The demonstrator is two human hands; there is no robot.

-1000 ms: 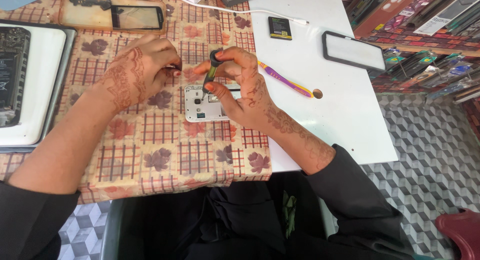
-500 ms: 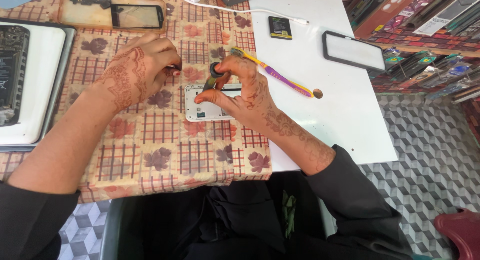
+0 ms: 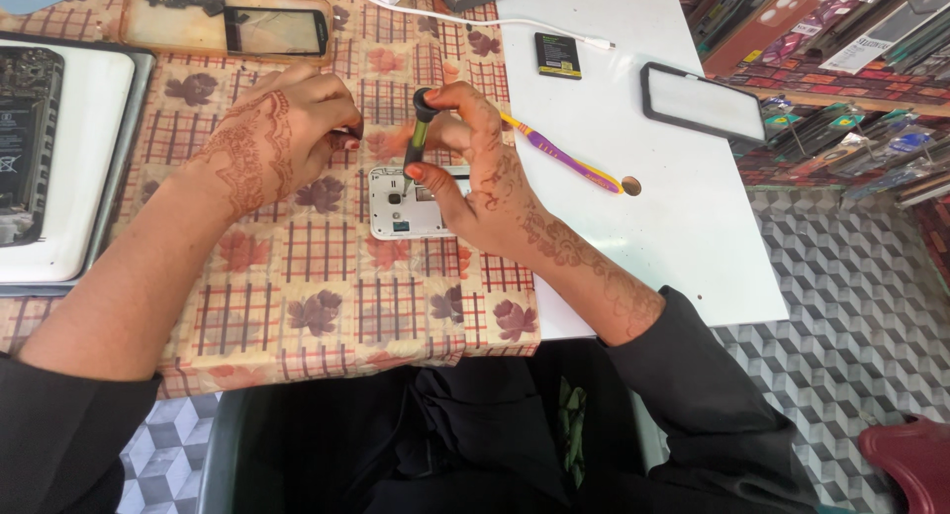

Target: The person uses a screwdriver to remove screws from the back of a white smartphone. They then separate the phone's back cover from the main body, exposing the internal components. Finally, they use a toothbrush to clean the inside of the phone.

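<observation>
The desk (image 3: 683, 227) carries a patterned cloth (image 3: 297, 296) under both hands, with bare white top out beyond the right hand's grip. On the far side of the left hand lies a large opened tablet (image 3: 59, 148) in its tray, and past the left knuckles a clear tray with a black screen frame (image 3: 233, 24). Directly beneath the right hand's grip lies a small white phone body (image 3: 411, 202), back up and open, flat on the cloth. The left hand (image 3: 272, 138) is curled loosely shut just beside the phone's upper edge, fingertips near the tool; whether it pinches anything cannot be told. The right hand (image 3: 485, 183) closes its grip on a slim screwdriver (image 3: 418, 138), held upright with its tip down on the phone body, thumb and fingers wrapped around the shaft. Just behind that grip, a purple and yellow toothbrush (image 3: 559, 153) lies on the desk.
</observation>
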